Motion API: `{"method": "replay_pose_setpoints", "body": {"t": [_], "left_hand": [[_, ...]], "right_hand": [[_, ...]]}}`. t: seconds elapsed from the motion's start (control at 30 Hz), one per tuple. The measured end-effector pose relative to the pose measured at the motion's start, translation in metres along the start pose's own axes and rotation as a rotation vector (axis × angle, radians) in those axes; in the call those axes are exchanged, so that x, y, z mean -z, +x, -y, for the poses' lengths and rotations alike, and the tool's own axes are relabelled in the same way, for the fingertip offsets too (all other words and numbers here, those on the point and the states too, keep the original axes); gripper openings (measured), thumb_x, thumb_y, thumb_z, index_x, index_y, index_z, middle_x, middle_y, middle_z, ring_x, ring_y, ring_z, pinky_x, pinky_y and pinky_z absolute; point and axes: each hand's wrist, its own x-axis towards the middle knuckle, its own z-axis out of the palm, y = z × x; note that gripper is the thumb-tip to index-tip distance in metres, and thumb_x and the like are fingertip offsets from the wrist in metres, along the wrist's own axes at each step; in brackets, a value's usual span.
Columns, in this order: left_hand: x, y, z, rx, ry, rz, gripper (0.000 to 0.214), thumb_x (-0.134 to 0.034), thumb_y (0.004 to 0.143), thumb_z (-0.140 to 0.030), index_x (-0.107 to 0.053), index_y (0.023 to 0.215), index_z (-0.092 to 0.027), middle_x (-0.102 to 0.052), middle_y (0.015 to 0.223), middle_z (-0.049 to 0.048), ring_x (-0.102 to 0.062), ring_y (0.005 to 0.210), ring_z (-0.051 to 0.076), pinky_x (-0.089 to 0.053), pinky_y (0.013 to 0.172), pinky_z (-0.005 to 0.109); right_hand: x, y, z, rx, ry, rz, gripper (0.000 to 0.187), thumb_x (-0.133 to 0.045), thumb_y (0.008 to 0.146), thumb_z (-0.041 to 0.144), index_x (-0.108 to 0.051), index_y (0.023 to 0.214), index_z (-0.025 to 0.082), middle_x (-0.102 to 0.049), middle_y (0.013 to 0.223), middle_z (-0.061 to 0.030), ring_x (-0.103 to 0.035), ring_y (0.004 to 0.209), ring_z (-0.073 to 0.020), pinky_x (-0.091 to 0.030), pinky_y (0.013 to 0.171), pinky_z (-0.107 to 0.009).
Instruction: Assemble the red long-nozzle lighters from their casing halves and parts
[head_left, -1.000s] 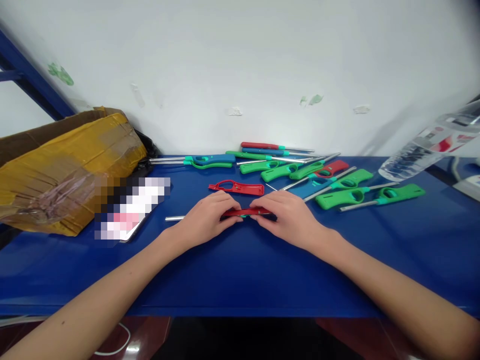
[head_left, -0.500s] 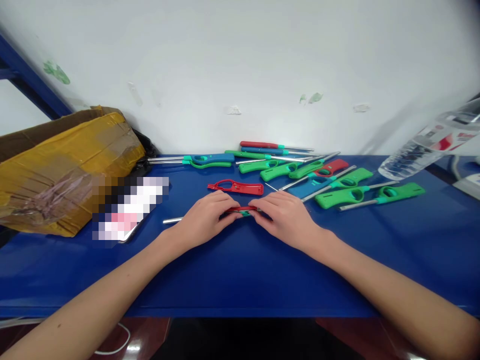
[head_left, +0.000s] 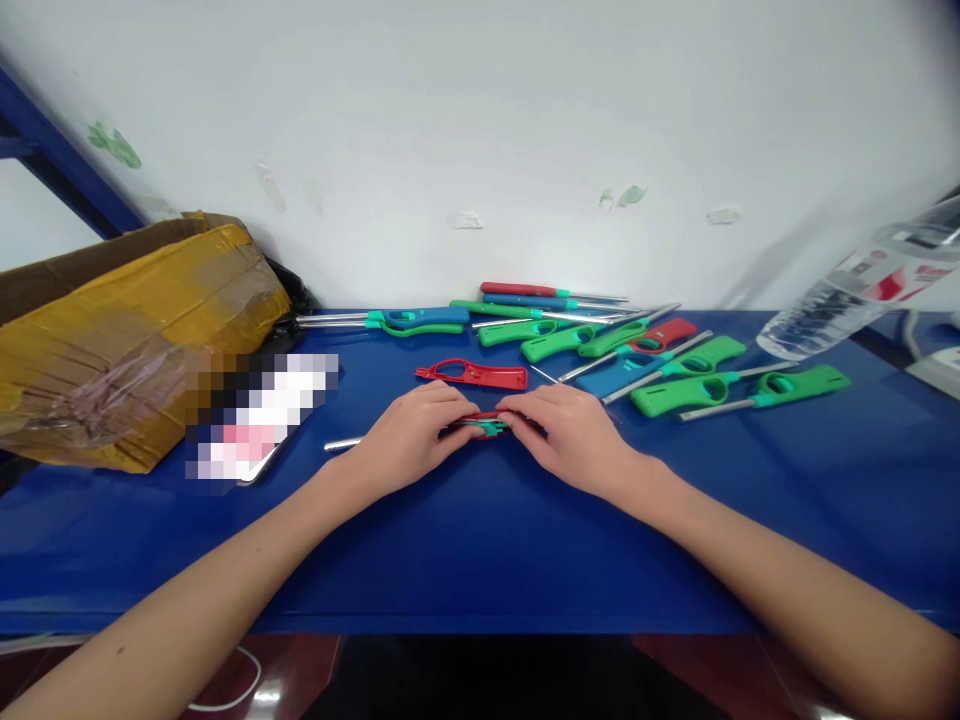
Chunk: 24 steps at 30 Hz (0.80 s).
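Between my two hands is a red gas lighter with teal-green inner parts showing, largely covered by my fingers. Its metal tube pokes out to the left, past my wrist. My left hand pinches the tube side, thumb below and fingers on top. The handle side is gripped by my right hand in the same way. Just beyond my fingertips, a separate red lighter shell half lies on the blue table, its hollow inner side facing up.
Several green, blue and red lighters lie across the back right; a blue lighter with a green one is at back left. A taped cardboard box and a pixelated phone stand left. A water bottle leans at right.
The held lighter has turned slightly, so more of its teal-green inside shows. My right fingers have shifted a little on it; nothing else has moved.
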Motion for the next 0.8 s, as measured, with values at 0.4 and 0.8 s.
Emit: {"method": "replay_pose_setpoints", "body": {"t": [0.4, 0.8], "left_hand": [[-0.0012, -0.0012, 0.0006, -0.008, 0.026, 0.012, 0.018, -0.056, 0.095, -0.029, -0.070, 0.098, -0.017, -0.070, 0.091, 0.0054, -0.062, 0.086, 0.019, -0.049, 0.078, 0.031], [0.0010, -0.0011, 0.0016, -0.026, 0.010, -0.001, 0.017, -0.061, 0.093, -0.030, -0.071, 0.099, -0.018, -0.070, 0.092, 0.0049, -0.063, 0.087, 0.019, -0.049, 0.079, 0.031]], "right_hand": [[0.0007, 0.0021, -0.0030, -0.008, 0.078, -0.002, 0.019, -0.051, 0.096, 0.023, -0.064, 0.108, 0.018, -0.075, 0.096, -0.0076, -0.068, 0.083, -0.0211, -0.051, 0.078, -0.035], [0.0026, 0.0022, -0.0029, 0.027, 0.109, -0.002, 0.015, -0.051, 0.094, 0.020, -0.065, 0.101, 0.018, -0.074, 0.088, -0.0057, -0.067, 0.079, -0.0191, -0.049, 0.077, -0.033]]}}
